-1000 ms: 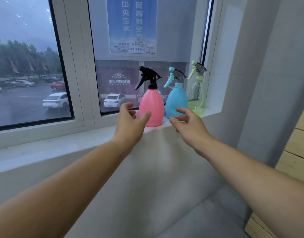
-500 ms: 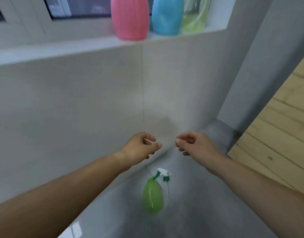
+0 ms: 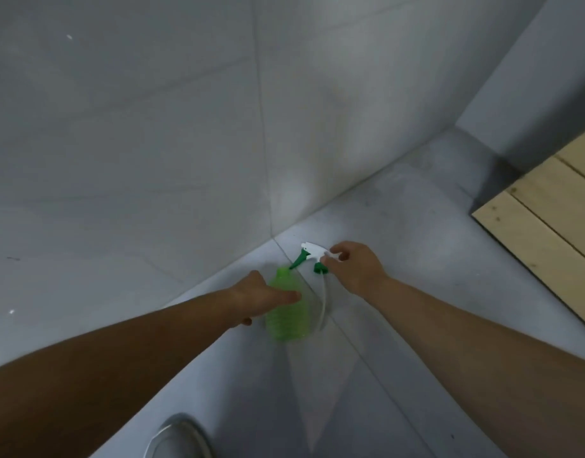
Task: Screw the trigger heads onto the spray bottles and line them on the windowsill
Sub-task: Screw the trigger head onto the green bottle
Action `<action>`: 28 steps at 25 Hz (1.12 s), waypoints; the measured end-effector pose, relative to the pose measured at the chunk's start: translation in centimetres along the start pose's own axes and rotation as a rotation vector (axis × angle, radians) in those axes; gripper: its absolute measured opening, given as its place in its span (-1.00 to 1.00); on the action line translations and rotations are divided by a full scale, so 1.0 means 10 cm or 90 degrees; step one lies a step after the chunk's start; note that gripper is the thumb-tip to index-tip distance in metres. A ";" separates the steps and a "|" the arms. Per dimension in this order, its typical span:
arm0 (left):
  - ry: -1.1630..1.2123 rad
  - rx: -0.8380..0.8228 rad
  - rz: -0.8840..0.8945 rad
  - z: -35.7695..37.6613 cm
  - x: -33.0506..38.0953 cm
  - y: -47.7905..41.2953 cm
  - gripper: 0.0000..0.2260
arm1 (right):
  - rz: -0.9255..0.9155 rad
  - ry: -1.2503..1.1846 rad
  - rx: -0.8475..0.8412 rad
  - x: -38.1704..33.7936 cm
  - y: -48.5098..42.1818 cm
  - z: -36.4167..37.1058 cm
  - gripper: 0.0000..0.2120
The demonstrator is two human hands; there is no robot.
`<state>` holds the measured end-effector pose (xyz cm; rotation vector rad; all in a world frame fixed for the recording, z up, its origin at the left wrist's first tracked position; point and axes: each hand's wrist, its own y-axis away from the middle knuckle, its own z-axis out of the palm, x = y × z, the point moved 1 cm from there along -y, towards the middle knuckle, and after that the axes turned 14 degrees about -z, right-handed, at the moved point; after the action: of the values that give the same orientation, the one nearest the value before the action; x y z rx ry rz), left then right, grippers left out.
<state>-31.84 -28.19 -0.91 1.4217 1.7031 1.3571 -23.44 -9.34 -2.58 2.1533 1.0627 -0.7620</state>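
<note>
- The green bottle (image 3: 287, 312) lies on its side on the floor (image 3: 400, 375), close to the bottom of the wall (image 3: 152, 143). It looks blurry.
- The left hand (image 3: 258, 297) is on the green bottle. Its fingers (image 3: 289, 296) bend over the top side of it, so I think they are closing on it. I cannot tell if the hold is firm yet.
- The right hand (image 3: 355, 267) is just past the neck end of the green bottle. Its fingers (image 3: 334, 251) pinch the white trigger head (image 3: 314, 254).
- The trigger head is not on the green bottle. Its dark green lever nearly touches the bottle's open neck, and its thin white tube (image 3: 323, 305) runs along the floor beside the green bottle.
- What could go wrong: the green bottle is round and smooth, so it may roll away from the left hand if the hold is loose.
- The long tube may bend or miss the small neck hole if the trigger head comes in tilted.
- The cap may go on crooked and jam if the green bottle is not held straight.
- Farther out from the green bottle, some wooden boards (image 3: 548, 219) lie on the floor, well apart from it.
</note>
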 end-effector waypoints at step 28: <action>0.010 -0.023 0.365 -0.05 0.69 2.25 -0.46 | -0.136 -0.280 0.325 -1.11 1.19 -2.38 -0.82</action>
<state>-25.48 -23.27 21.25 1.9732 1.3144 1.6770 -13.95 -3.06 23.88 2.1258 0.9360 -1.6684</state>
